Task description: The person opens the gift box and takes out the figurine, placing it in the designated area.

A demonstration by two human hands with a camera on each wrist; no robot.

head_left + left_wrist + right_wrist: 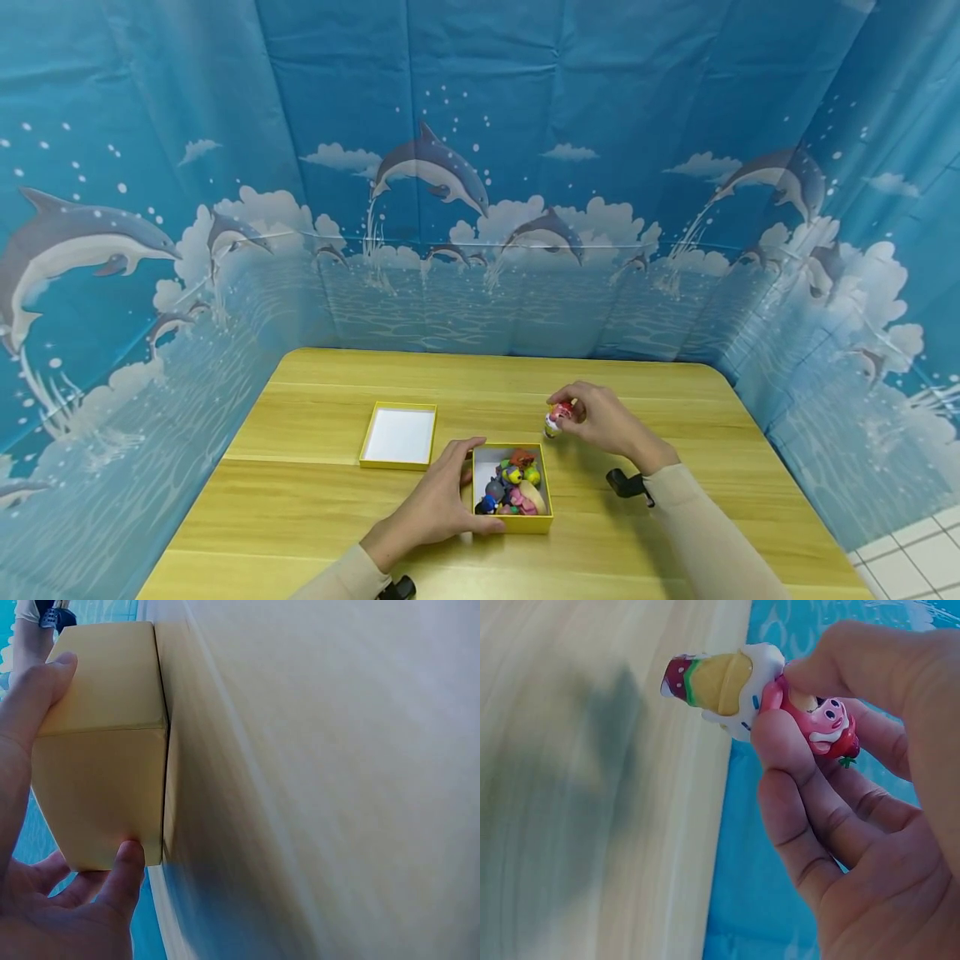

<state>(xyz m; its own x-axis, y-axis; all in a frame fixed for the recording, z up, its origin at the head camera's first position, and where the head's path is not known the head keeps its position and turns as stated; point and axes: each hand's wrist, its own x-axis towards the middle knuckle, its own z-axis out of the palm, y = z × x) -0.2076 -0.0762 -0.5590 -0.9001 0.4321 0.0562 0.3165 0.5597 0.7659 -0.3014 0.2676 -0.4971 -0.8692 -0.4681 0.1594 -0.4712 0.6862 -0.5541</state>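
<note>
My right hand [603, 421] pinches a small toy figurine [739, 690] between thumb and fingertips. In the right wrist view the figurine has a pink character with a strawberry on its head, a white frosting-like middle and a yellow cone-shaped part with a dark red tip. It is held just above the table, right of the box. My left hand [435, 500] grips the yellow open box [525, 524] at its left side, thumb along the front wall and fingers around the far left corner. Inside lie several colourful small figurines [513, 475]; a patch of the white bottom shows.
A yellow-edged lid [400, 435] lies with its white inside up, left of the box. The wood-grain table [300, 500] has a blue dolphin-print curtain [465, 308] along its back and sides. White floor tiles [911, 550] show at the lower right.
</note>
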